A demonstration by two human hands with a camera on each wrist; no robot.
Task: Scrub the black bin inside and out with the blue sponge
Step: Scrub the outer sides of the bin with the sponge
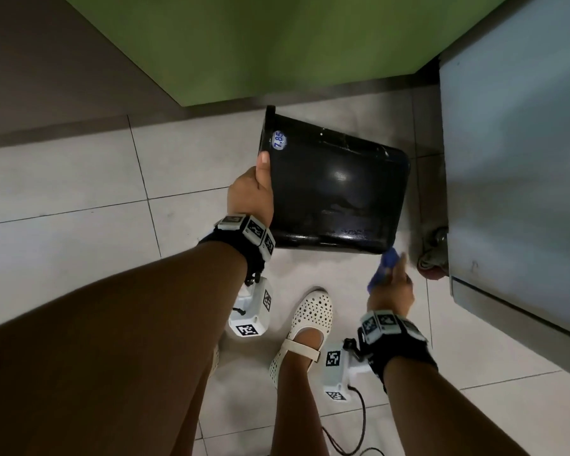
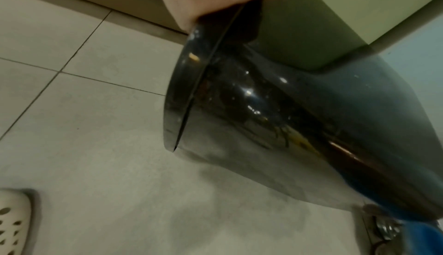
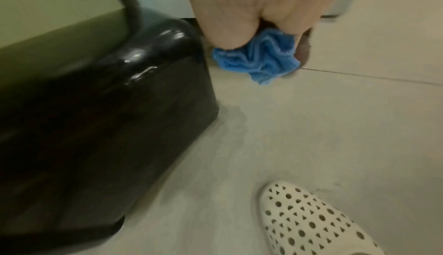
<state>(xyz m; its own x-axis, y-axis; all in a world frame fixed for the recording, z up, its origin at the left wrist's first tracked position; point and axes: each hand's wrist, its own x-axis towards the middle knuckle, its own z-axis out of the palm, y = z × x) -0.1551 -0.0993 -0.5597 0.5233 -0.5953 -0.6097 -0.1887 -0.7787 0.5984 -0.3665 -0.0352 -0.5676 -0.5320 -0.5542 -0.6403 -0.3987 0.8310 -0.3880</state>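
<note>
Black bin held tipped above the tiled floor

The black bin (image 1: 333,189) is gripped at its rim by the left hand (image 1: 252,192), mid-frame, base toward the right. The blue sponge (image 1: 384,266) is bunched in the right hand (image 1: 392,291), just beside the bin's lower right corner, near the grey cabinet (image 1: 514,159); bare floor (image 1: 79,179) lies at left.

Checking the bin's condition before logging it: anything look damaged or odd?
The black bin has whitish scuffs along its upper edge, and a price sticker is stuck near the rim. No cracks visible.

One bin (image 1: 333,189), one sponge (image 3: 257,58), two hands.
</note>
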